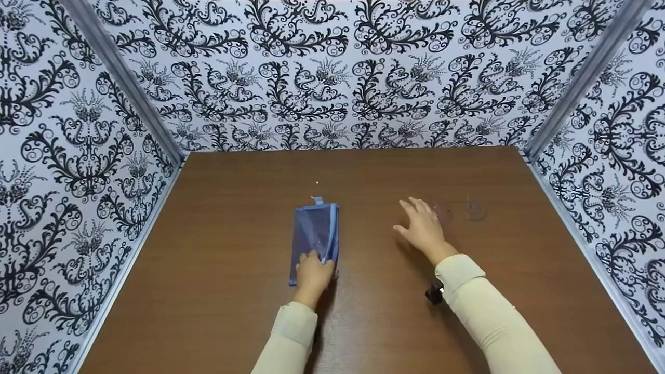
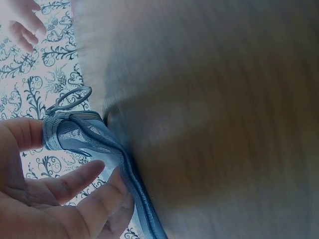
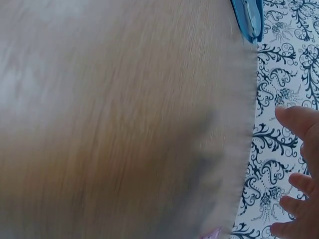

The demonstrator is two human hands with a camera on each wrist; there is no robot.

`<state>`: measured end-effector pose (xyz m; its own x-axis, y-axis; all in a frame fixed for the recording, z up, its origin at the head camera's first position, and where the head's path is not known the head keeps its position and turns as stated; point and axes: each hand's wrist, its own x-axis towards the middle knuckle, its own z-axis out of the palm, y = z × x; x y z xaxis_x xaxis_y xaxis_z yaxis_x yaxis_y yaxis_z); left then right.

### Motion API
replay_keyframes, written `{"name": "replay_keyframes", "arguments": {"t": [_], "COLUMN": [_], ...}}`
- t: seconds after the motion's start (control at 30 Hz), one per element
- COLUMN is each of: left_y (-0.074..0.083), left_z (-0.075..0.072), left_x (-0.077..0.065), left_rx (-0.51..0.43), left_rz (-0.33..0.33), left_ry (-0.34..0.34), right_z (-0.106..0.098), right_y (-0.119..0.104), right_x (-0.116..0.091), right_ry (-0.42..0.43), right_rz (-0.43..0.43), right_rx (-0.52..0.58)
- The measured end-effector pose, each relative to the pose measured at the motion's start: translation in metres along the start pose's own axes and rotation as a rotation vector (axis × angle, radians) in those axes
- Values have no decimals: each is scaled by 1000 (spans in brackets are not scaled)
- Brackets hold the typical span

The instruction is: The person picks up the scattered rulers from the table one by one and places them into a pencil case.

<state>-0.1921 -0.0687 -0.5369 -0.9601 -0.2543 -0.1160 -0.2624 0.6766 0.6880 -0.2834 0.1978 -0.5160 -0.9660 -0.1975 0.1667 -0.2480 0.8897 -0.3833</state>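
A blue mesh zip pouch (image 1: 306, 228) lies lengthwise on the brown table, its zip running along the right side. My left hand (image 1: 313, 275) grips the pouch's near end; in the left wrist view the thumb and fingers hold the fabric beside the zip edge (image 2: 130, 172), with a small loop (image 2: 75, 97) sticking up. To the right, my right hand (image 1: 423, 228) hovers over the table with spread fingers and nothing in it. Just beyond it are a pinkish see-through item (image 1: 442, 213) and a clear rounded item (image 1: 475, 209), both too faint to identify.
The wooden table (image 1: 218, 234) is bounded by patterned black-and-white walls (image 1: 332, 78) at the back and on both sides. Metal strips (image 1: 597, 254) run along its edges. A small black device (image 1: 434, 292) sits at the right wrist.
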Motion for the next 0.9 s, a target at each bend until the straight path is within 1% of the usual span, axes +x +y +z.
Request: {"name": "replay_keyframes", "arguments": {"t": [0.23,0.47,0.7,0.9], "left_y": [1,1,0,-1], "left_z": [0,-1,-1,-1], "left_x": [-1,-1,0,0], "left_rx": [-18,-16,-8,-19], "left_rz": [-7,1,8,0], "left_ry": [-8,-2,4,-6], "right_z": [-7,-11,-15,-15], "right_y": [10,22,33,43], "right_x": [2,3,5,4], "right_ry": [-23,-39,-66,-63], "right_rz": [35,70,110,134], "right_rx": [-8,-23,11,31]}}
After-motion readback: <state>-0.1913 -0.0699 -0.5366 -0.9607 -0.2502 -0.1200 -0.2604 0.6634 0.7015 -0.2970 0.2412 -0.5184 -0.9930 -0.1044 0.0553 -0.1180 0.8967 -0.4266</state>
